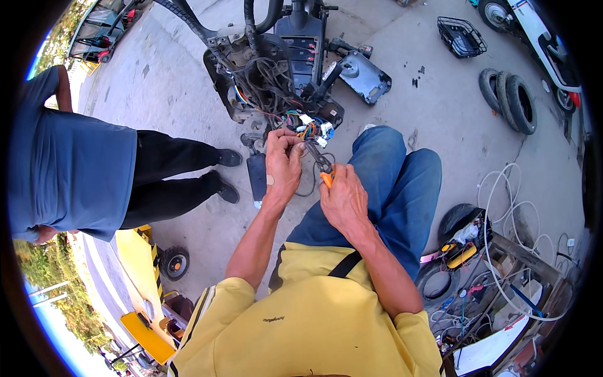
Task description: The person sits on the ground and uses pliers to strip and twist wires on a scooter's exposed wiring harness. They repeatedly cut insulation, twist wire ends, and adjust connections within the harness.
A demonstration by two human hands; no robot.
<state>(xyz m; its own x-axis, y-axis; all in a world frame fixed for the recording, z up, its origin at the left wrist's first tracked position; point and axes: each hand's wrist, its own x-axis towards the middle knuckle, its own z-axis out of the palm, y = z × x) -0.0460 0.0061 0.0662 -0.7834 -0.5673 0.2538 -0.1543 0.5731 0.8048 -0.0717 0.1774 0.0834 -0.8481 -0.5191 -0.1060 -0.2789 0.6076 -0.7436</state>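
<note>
In my right hand (345, 196) are long-nosed pliers (322, 162) with orange handles, their dark jaws pointing up and left. My left hand (284, 164) has its thumb and fingertips pinched on thin wires, right beside the pliers' tip. Whether the jaws touch a wire is too small to tell. The wires belong to a bundle of coloured wires (303, 125) with white connectors (325, 129) at their ends. Beyond my hands stands a partly stripped electric scooter (301, 38), its front full of tangled black cables (267, 78). A small plaster shows on my left wrist.
A person (69, 169) in a dark blue shirt stands at my left. A grey panel (365, 76) lies beside the scooter. Farther right are a black wire basket (461, 36), tyres (520, 103) and a white scooter (546, 44). Cluttered cables and a white hose (492, 207) lie at lower right.
</note>
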